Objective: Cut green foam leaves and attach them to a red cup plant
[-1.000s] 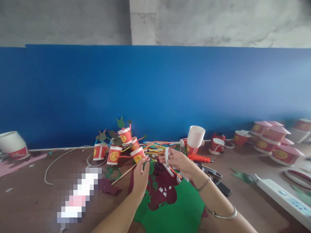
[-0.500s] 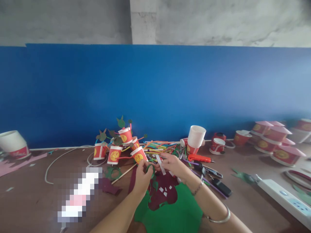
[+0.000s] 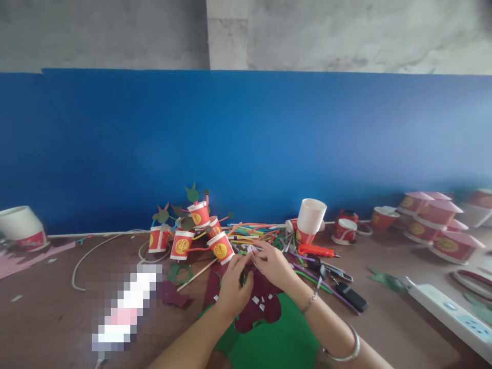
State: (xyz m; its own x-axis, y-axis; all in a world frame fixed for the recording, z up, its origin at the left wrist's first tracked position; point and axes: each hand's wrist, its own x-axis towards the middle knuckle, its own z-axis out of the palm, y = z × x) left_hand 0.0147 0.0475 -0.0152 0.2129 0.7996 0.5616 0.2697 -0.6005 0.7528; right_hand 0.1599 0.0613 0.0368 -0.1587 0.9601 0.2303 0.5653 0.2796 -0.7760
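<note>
My left hand point(image 3: 235, 287) is closed round a small dark green piece, mostly hidden between its fingers. Close against it, my right hand point(image 3: 271, 262) pinches a small white piece point(image 3: 251, 249) at its fingertips. Beneath both hands lie dark red paper point(image 3: 265, 313) with several small white bits on it and a large green sheet point(image 3: 277, 346). Red paper cups point(image 3: 181, 246) joined by straws, with green paper shapes on top, stand just to the left behind my hands.
Behind my hands lie many coloured straws point(image 3: 253, 231). Stacked cups point(image 3: 310, 220), an orange cutter point(image 3: 315, 250) and keys with a black fob point(image 3: 350, 297) are to the right. A white power strip point(image 3: 453, 318) is at the far right, pink-topped cups point(image 3: 455, 246) behind it.
My left hand has moved slightly right and turned, hiding more of the green piece. My right hand's fingers have drawn in to a pinch; the long white strip no longer shows lengthwise.
</note>
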